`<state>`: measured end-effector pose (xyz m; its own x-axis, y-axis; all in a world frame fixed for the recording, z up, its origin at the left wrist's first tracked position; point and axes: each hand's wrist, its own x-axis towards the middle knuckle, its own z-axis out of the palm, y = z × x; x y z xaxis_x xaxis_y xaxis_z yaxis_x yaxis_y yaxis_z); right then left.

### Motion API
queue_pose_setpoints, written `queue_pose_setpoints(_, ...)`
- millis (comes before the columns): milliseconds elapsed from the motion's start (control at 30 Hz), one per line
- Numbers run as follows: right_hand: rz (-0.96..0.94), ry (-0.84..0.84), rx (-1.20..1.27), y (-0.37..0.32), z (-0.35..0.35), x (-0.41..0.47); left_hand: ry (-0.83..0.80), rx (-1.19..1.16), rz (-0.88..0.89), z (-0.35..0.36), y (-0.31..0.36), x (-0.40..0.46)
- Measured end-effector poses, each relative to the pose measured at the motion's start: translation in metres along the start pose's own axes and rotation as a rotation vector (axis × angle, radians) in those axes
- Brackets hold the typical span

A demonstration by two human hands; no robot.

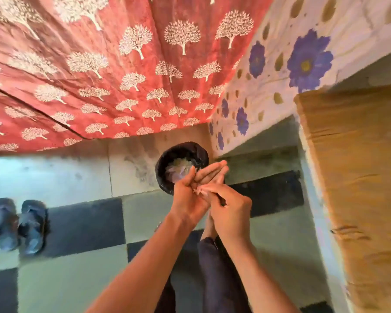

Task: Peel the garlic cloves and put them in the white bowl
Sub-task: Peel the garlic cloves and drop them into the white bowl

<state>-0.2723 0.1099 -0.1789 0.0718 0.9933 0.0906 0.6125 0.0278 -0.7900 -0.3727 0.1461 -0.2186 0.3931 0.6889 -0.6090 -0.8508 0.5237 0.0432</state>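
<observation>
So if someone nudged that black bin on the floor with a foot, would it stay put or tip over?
The black bin would probably slide or tip fairly easily. It looks small and seems to hold only pale, papery scraps, so it is likely light. The tiled floor looks smooth, which should favour sliding before tipping.

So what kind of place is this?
Probably a room in a home: a red tree-print cloth hangs over checkered floor tiles, with slippers left on the floor.

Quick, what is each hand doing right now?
Left hand: open, fingers straight, above the black bin.
Right hand: grip on a thin dark tool; a knife, perhaps.
</observation>
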Motion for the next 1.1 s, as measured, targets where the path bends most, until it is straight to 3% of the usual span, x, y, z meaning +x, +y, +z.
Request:
queue_pose_setpoints(200, -0.039, -0.156, -0.022, 0.127, 0.123, 0.038, 0.187, -0.088, 0.184, -0.123, 0.03, 0.118)
queue_pose_setpoints(400, -0.123, -0.249, 0.024, 0.251, 0.235, 0.043, 0.432, -0.039, 0.226, -0.243, 0.039, 0.228)
queue_pose_setpoints(567, -0.12, -0.596, 0.011, 0.325, 0.294, 0.039, 0.463, -0.03, 0.237, -0.299, 0.041, 0.276)
queue_pose_setpoints(700, 0.105, -0.649, -0.149, 0.354, 0.313, 0.052, 0.483, -0.045, 0.252, -0.324, 0.047, 0.286)
queue_pose_setpoints(800, -0.009, -0.845, -0.038, 0.353, 0.319, 0.053, 0.47, -0.024, 0.233, -0.326, 0.054, 0.289)
queue_pose_setpoints(867, 0.049, -0.933, -0.044, 0.36, 0.325, 0.056, 0.451, 0.003, 0.198, -0.32, 0.058, 0.288)
queue_pose_setpoints(1000, 0.301, -0.717, -0.219, 0.369, 0.331, 0.072, 0.426, 0.053, 0.183, -0.314, 0.058, 0.288)
queue_pose_setpoints(1100, 0.16, -0.794, 0.066, 0.35, 0.337, 0.063, 0.524, 0.14, 0.193, -0.309, 0.06, 0.292)
